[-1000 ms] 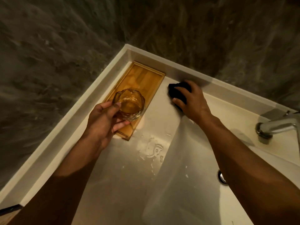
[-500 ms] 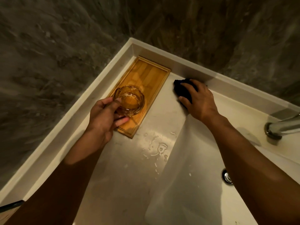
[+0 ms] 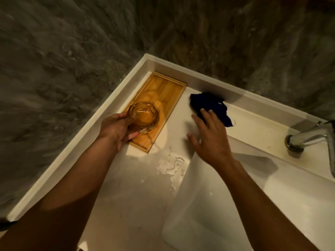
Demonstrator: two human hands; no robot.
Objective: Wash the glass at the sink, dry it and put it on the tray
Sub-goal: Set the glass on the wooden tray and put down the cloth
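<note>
One view only, from a camera on the person's head, looking steeply down and forward over a white counter [image 3: 126,196] set into a wall corner. The wide lens bends the counter's edges. Both forearms enter from the bottom edge and reach away from the lens. The tray [image 3: 163,91] lies near mid-frame towards the corner; the basin [image 3: 235,214] fills the lower right, with the tap [image 3: 308,138] cut off by the right edge.

Clear, faceted glass [image 3: 144,117], tinted amber by honey-brown tray [image 3: 167,91] of plank-striped wood with darker grooved border. Dark navy, near-black cloth [image 3: 212,104] against off-white, unpatterned bench [image 3: 126,192] and white sink [image 3: 226,211]. Silver chrome tap [image 3: 308,137]; mottled grey-brown stone-veined wall [image 3: 72,60].
</note>
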